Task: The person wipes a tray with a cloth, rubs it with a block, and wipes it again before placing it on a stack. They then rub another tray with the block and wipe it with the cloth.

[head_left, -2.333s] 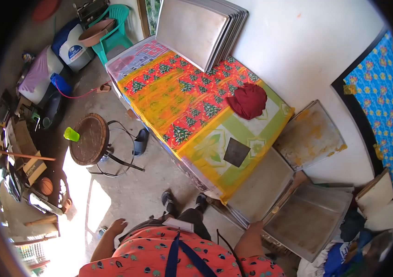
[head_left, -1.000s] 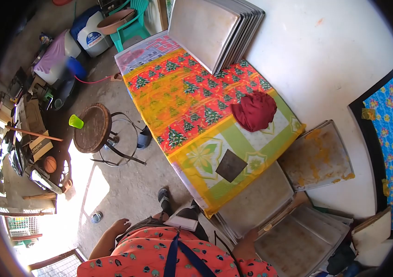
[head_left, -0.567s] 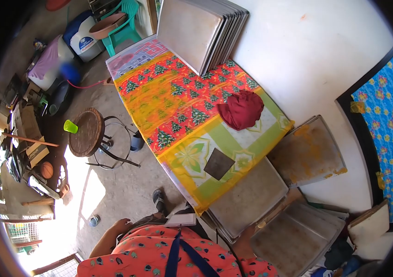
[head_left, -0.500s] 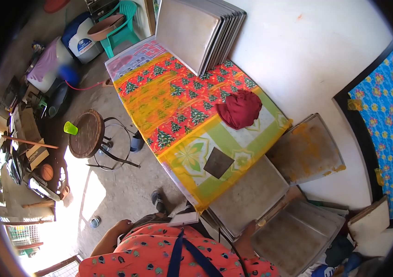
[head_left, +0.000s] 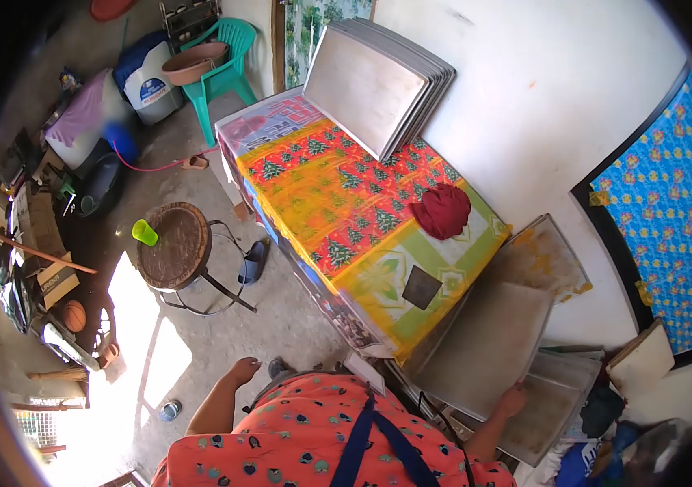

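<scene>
While the right hand [head_left: 513, 399] grips the near rim of the tilted baking tray [head_left: 484, 345] beside the counter [head_left: 322, 187], the left hand [head_left: 242, 371] hangs loose and empty. The tray looks stiff, broad and awkward, best held by 2 opposite rims.

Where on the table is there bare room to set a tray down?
Bare: the table middle, between tray stack and red cloth. Crowded: the floor trays past the dark square.
</scene>
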Tool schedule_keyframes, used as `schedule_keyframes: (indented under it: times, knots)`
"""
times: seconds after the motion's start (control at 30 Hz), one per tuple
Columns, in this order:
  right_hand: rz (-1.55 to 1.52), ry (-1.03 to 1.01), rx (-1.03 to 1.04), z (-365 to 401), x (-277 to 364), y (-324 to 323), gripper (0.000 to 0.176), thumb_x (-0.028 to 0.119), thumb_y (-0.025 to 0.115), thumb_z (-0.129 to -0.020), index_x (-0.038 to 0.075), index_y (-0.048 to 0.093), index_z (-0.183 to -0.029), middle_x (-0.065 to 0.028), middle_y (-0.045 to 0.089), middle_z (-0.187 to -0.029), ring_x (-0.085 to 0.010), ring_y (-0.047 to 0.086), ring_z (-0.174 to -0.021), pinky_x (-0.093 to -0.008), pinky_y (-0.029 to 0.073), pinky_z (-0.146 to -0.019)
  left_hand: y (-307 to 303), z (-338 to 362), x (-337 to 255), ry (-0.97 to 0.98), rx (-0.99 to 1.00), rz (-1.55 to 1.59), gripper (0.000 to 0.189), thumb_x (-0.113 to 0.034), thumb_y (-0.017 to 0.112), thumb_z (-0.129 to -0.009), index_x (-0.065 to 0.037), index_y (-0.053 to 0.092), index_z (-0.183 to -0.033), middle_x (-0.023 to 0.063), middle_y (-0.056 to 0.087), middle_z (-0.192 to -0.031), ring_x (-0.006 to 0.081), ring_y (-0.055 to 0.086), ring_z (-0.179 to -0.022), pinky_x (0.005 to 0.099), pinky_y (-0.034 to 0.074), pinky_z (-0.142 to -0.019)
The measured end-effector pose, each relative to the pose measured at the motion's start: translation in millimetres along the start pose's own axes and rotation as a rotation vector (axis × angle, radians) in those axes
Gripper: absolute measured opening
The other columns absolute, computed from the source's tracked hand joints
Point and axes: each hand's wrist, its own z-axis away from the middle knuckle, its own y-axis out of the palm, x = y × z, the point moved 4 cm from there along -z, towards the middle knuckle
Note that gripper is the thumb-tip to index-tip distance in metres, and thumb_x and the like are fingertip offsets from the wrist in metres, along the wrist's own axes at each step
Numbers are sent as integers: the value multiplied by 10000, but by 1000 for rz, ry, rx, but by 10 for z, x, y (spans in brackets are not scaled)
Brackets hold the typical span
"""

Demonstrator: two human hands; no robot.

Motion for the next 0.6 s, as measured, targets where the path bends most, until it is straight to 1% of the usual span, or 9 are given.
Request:
schedule_keyframes:
  times: [0.03,0.07,0.17,0.27,0.37,0.43,0.5,0.57,0.6]
  knots:
    - [38,42,-34,8,128,-330,508,422,445,-938,-33,670,-931,-275,640,-859,-440,620,-786,-514,466,-683,3,-1,147,-6,6,1,471,-386,490,-898,-22,589,-1180,202,580,-1205,350,549,-1117,408,436,-951]
    - [57,-14,-63,15,221,-628,501,423,447,-936,-25,670,-938,-265,643,-869,-436,621,-799,-518,468,-683,7,-1,311,-13,12,-1,458,-377,488,-902,-26,591,-1178,201,582,-1201,345,550,-1117,409,437,-949]
    - [127,-100,-258,-49,505,-1497,488,432,457,-930,-7,669,-939,-246,648,-882,-427,621,-828,-522,470,-683,69,107,698,288,141,-498,344,-281,483,-908,-46,616,-1120,194,624,-1109,333,583,-1069,421,473,-901]
    - [89,-242,-366,-40,875,-2344,498,436,486,-931,-31,654,-887,-265,631,-824,-435,603,-797,-484,450,-660,96,264,1064,277,327,-806,243,-178,466,-894,-62,631,-1031,180,652,-1015,326,619,-994,432,508,-833]
    - [47,-329,-452,-115,1111,-2949,499,420,502,-930,-54,640,-857,-258,627,-784,-424,580,-737,-443,451,-657,10,351,1315,267,313,-786,202,-119,464,-868,-75,627,-978,161,663,-975,326,638,-938,433,525,-782]
    - [-48,-363,-288,-234,1291,-3171,495,409,506,-930,-63,638,-861,-263,617,-764,-369,554,-667,-405,457,-653,-55,355,1441,293,234,-752,196,-115,467,-865,-73,625,-975,160,663,-973,320,639,-936,434,523,-783]
    - [-256,-418,-249,-241,1607,-3132,507,403,522,-922,-84,619,-818,-237,623,-734,-284,527,-641,-383,451,-655,-82,315,1509,298,201,-738,197,-109,467,-865,-70,623,-978,157,664,-970,313,639,-939,433,522,-788]
    - [-459,-483,-195,-550,1767,-2765,527,409,543,-906,-101,618,-797,-197,642,-739,-238,532,-671,-392,444,-669,-142,279,1498,279,211,-746,203,-102,462,-867,-65,621,-987,154,665,-968,306,638,-949,432,521,-796]
    - [-415,-490,-159,-554,1970,-2568,528,416,548,-900,-101,630,-826,-173,645,-748,-226,526,-685,-394,444,-680,-156,266,1478,301,172,-719,214,-129,466,-873,-58,626,-996,163,662,-984,315,633,-959,429,515,-811]
